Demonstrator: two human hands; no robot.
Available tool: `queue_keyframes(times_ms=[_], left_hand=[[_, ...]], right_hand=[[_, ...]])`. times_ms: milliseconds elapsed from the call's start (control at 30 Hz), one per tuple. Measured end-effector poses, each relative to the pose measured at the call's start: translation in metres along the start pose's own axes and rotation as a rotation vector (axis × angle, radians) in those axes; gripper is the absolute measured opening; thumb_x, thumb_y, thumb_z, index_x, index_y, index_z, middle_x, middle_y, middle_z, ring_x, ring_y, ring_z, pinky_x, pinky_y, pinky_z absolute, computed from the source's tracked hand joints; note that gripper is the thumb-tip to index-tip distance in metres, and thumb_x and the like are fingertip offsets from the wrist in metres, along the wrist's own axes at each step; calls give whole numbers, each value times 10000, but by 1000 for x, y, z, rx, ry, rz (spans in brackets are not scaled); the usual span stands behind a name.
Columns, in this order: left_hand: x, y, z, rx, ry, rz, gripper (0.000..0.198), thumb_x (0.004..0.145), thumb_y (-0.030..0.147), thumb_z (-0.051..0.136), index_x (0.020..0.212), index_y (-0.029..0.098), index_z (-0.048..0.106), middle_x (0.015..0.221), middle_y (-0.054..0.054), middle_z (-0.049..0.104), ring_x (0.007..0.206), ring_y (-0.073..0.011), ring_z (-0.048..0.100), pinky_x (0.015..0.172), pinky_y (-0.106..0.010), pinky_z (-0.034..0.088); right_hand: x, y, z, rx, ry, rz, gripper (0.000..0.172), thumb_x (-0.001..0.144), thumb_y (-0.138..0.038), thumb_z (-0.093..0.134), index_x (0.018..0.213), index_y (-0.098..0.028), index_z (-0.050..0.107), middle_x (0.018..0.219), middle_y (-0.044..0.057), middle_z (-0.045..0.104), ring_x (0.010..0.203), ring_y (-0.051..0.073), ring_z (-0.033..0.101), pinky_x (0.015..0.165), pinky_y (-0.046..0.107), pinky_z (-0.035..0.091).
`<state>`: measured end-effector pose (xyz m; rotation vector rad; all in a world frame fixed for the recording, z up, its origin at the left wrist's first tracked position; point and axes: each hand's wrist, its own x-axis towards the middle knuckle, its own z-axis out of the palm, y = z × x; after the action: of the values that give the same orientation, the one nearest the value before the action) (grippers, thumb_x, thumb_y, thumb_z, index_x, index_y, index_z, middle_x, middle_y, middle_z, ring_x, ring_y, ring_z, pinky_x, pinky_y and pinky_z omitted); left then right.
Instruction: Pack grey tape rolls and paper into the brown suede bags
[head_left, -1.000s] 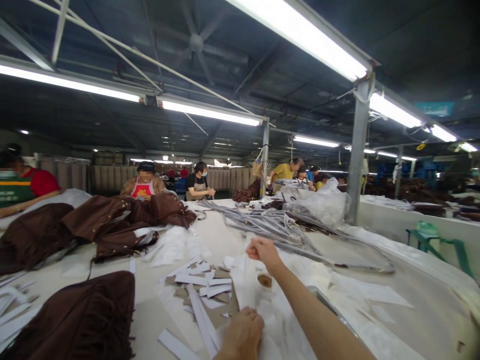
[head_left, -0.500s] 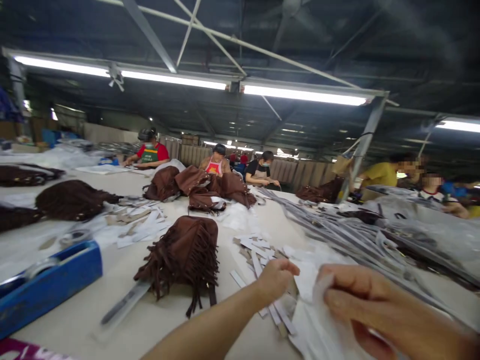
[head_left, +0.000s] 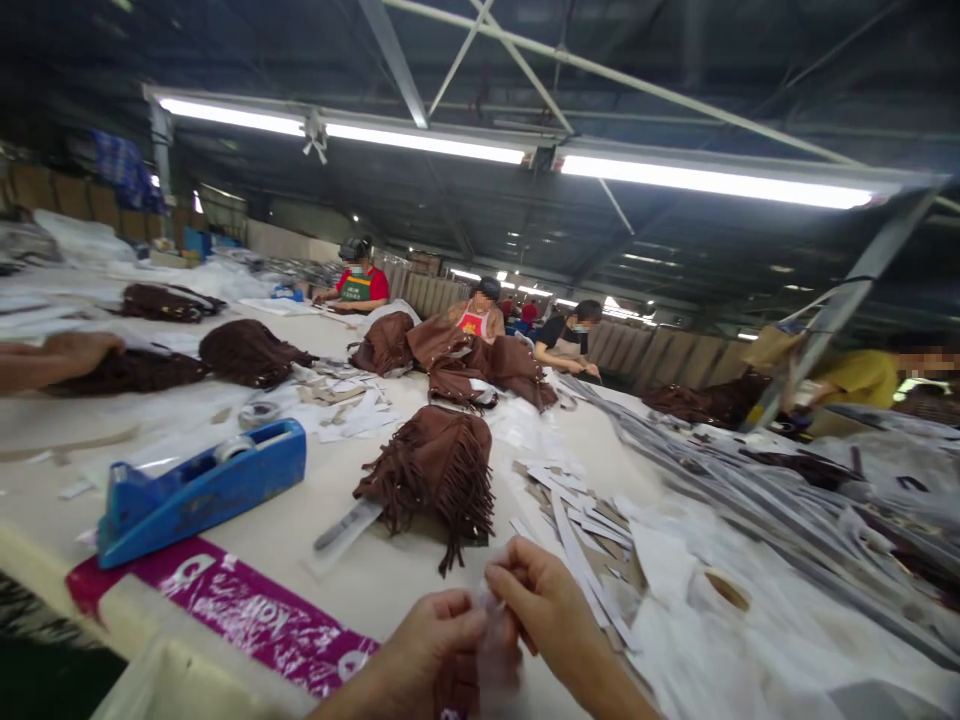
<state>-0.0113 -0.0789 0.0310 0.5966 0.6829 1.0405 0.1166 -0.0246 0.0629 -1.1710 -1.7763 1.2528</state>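
Just in front of me, low in the head view, my left hand (head_left: 439,640) and my right hand (head_left: 551,610) almost meet. Both have their fingers pinched on a thin translucent strip (head_left: 495,640) that hangs between them. It is blurred, so its material is unclear. Something small and dark shows below my left hand, too hidden to name. Beyond my hands lies a brown fringed bag (head_left: 439,460) on the table. A grey strap end in a clear sleeve (head_left: 349,535) sticks out from its left side.
A blue tape dispenser (head_left: 206,490) stands left, by a purple printed strip (head_left: 262,615). Paper strips (head_left: 577,520) and a white roll (head_left: 720,590) lie right. Brown bags (head_left: 457,350) are piled behind. A co-worker's hand (head_left: 82,355) rests on another bag at far left.
My view has swung left. My right hand, earlier on a white sheet at the right, and my left hand, earlier reaching right, have come together on the translucent strip. A co-worker's hand has appeared.
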Motion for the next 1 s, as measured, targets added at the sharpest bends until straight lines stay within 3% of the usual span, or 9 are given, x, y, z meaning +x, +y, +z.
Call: queue_keyframes(times_ms=[67,167,300,400,467,533,667,833,1000], left_hand=[[3,-5,-6,11,-4,43,383,628,449,773,776,126,630,715,-56,642,542,-134,567,527,-239,447],[2,-3,-15,-31,65,103,305,579,320,794,740,121,627,642,-32,631,514,-115,547,513,-212,429],[-14,17,-32,-68,151,149,229,575,219,774,730,136,627,631,-17,640,550,-125,570,567,-229,470],[-32,35,-46,-13,156,179,189,609,218,761,674,141,601,587,-4,618,539,-122,563,623,-277,507],[-41,43,-53,0,175,189,218,585,196,776,677,140,586,634,-22,647,618,-151,614,694,-306,520],[-47,45,-57,-19,198,178,277,552,173,787,705,155,556,708,-38,678,692,-188,652,688,-308,522],[-49,32,-59,-38,182,121,303,577,140,722,675,197,441,590,20,615,516,-141,590,499,-224,450],[-53,6,-50,54,66,113,149,573,173,577,719,158,550,596,12,586,391,-63,401,381,-185,347],[-65,-2,-32,315,31,25,380,551,159,593,929,160,627,597,51,565,420,-58,376,386,-166,268]], right_hand=[[1,1,6,20,-22,4,248,725,-422,573,640,-220,457,348,-102,443,292,61,329,328,183,191],[2,5,-1,-47,-44,23,268,762,-464,538,696,-205,525,385,-93,441,331,70,330,364,202,197],[-1,20,-23,-363,54,6,308,813,-464,473,799,-190,612,615,-10,613,505,127,522,501,251,360],[-7,33,-29,-599,35,47,260,764,-430,564,719,-184,635,754,38,675,697,183,592,636,291,402],[-12,38,-26,-627,-29,98,174,687,-338,634,619,-182,603,641,11,633,660,172,564,589,274,371],[-18,38,-22,-488,-121,171,107,637,-231,623,571,-177,557,555,-23,567,564,130,509,509,242,326],[-26,23,-18,196,-297,370,134,708,-285,606,724,-153,592,679,23,662,546,113,568,413,180,323],[-34,9,0,598,-219,455,277,681,-339,759,762,-117,616,702,65,697,541,102,614,397,137,378],[-37,10,26,679,-108,424,308,650,-345,810,790,-120,653,738,69,703,604,130,640,412,147,417]])
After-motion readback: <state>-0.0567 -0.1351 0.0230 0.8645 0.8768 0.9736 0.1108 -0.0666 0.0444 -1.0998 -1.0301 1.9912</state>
